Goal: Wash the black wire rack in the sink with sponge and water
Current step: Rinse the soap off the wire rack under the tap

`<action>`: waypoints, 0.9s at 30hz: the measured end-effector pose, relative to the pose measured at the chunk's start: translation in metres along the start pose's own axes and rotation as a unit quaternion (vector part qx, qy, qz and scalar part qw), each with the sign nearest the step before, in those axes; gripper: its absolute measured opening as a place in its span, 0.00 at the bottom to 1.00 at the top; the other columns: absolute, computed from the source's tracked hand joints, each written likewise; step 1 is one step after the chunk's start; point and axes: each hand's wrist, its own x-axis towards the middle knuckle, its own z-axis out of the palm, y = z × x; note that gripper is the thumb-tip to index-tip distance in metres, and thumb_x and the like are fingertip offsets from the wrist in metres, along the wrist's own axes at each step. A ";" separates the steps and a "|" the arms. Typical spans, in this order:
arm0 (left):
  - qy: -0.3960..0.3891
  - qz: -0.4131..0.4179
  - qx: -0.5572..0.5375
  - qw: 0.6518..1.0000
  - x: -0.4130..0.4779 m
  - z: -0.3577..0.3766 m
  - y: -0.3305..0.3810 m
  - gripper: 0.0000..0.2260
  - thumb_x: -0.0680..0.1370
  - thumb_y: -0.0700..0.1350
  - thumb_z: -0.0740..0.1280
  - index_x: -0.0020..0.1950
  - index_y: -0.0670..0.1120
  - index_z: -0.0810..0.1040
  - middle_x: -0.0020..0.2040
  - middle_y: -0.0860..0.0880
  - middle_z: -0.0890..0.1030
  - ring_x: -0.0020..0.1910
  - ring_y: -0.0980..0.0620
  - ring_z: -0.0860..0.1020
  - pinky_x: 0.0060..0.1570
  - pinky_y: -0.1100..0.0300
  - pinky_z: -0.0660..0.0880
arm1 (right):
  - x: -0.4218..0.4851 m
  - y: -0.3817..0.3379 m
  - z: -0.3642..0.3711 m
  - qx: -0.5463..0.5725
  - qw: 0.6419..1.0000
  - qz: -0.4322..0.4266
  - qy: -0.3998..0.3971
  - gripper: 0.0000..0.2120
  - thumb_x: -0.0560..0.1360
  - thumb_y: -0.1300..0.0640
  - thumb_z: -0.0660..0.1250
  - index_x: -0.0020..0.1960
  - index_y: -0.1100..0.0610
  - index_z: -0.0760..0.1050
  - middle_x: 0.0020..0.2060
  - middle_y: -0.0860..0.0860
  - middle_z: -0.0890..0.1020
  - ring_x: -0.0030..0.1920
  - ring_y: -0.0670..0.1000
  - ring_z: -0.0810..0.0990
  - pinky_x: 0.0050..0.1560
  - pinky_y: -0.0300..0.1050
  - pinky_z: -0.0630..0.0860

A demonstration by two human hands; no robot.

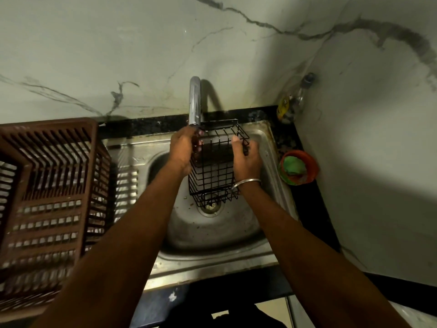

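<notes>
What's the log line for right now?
left hand: grips wire rack | right hand: grips wire rack | wire rack: over sink, by tap

Tap spout [194, 102] hangs over the far end of the rack [214, 171], tight there. Brown crate [49, 181] blocks the left edge of the sink [212, 233], orange cup [307, 166] crowds the right; near basin open.

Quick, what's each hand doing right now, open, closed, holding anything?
Left hand: closed, gripping the left side of the black wire rack.
Right hand: closed, gripping the right side of the same rack.
</notes>
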 end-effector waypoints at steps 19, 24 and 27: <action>0.055 0.104 -0.045 0.992 -0.006 -0.033 -0.014 0.12 0.82 0.43 0.73 0.39 0.46 0.82 0.34 0.49 0.80 0.34 0.53 0.77 0.41 0.57 0.78 | -0.017 -0.002 0.029 -0.366 0.769 -0.511 -0.114 0.27 0.86 0.47 0.55 0.78 0.61 0.71 0.76 0.60 0.73 0.80 0.61 0.66 0.81 0.63 0.58; 0.058 0.100 -0.070 0.991 -0.005 -0.027 -0.009 0.14 0.81 0.42 0.75 0.36 0.48 0.81 0.36 0.47 0.81 0.37 0.52 0.79 0.43 0.56 0.79 | -0.024 -0.017 0.046 -0.358 0.768 -0.509 -0.152 0.28 0.84 0.49 0.54 0.77 0.64 0.70 0.76 0.62 0.72 0.80 0.60 0.66 0.82 0.58 0.57; 0.068 0.101 -0.069 0.990 -0.003 -0.025 -0.001 0.15 0.80 0.44 0.76 0.34 0.49 0.80 0.35 0.46 0.80 0.36 0.49 0.77 0.42 0.55 0.78 | -0.023 -0.021 0.048 -0.351 0.795 -0.481 -0.117 0.29 0.84 0.47 0.55 0.80 0.62 0.67 0.79 0.60 0.69 0.82 0.59 0.61 0.83 0.58 0.53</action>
